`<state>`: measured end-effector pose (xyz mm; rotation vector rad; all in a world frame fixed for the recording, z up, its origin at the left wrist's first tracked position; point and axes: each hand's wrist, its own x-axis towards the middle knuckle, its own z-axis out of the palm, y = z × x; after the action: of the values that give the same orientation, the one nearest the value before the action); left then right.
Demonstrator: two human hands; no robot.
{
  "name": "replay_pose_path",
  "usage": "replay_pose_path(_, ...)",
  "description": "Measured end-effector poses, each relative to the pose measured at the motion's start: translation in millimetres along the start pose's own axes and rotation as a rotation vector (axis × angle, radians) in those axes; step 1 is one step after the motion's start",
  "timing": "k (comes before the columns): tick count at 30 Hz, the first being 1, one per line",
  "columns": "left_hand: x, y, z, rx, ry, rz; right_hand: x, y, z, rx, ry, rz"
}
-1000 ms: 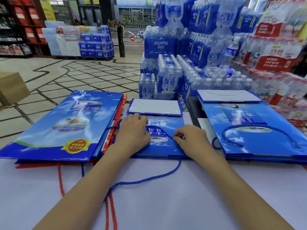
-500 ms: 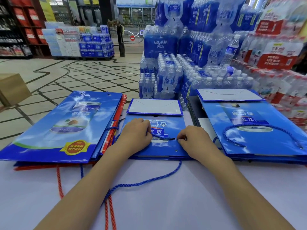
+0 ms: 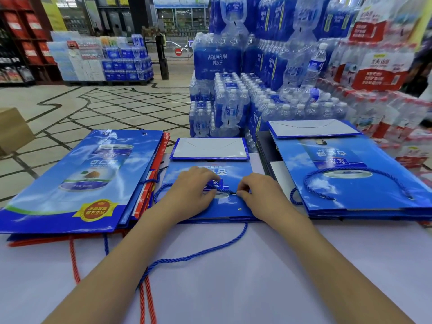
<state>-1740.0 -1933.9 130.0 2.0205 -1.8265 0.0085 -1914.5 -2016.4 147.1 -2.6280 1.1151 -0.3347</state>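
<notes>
A flat blue paper gift bag (image 3: 230,208) lies in the middle of the white table (image 3: 233,277), its white folded bottom at the far end. A blue rope handle (image 3: 224,191) runs across the bag's face between my hands. My left hand (image 3: 190,191) pinches one part of the rope and my right hand (image 3: 259,195) pinches its end close by. A second blue rope (image 3: 205,251) trails from the bag's near edge across the table towards me.
A stack of flat blue and red bags (image 3: 77,181) lies to the left, with red rope (image 3: 74,260) hanging off it. Another stack of blue bags (image 3: 350,174) lies to the right. Shrink-wrapped packs of water bottles (image 3: 233,99) rise behind the table. A cardboard box (image 3: 11,129) stands on the floor at far left.
My left hand has slid right and towards me from flat on the bag to pinching the rope. Both hands have drawn close together on the rope at the bag's middle.
</notes>
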Motion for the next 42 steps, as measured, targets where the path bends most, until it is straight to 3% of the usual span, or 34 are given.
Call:
replay_pose_path(3, 1, 8, 4, -0.037, -0.026, 0.090, -1, -1, -3, 0.027, 0.009, 0.029)
replay_pose_path(11, 0, 11, 3, -0.190, 0.086, 0.085, -3, -1, -6, 0.214, 0.009, 0.071)
replay_pose_path(20, -2, 19, -1, -0.223, 0.038, 0.106, -5, 2, -9, 0.189, -0.034, -0.016)
replay_pose_path(29, -6, 14, -12, -0.186, -0.106, 0.094, -21, 8, -32, 0.097, -0.388, -0.047)
replay_pose_path(34, -9, 23, -16, -0.187, -0.151, 0.143, -20, 11, -29, 0.192, -0.295, -0.026)
replay_pose_path(42, -9, 27, -12, -0.185, -0.104, 0.189, -17, 13, -28, 0.241, -0.285, -0.007)
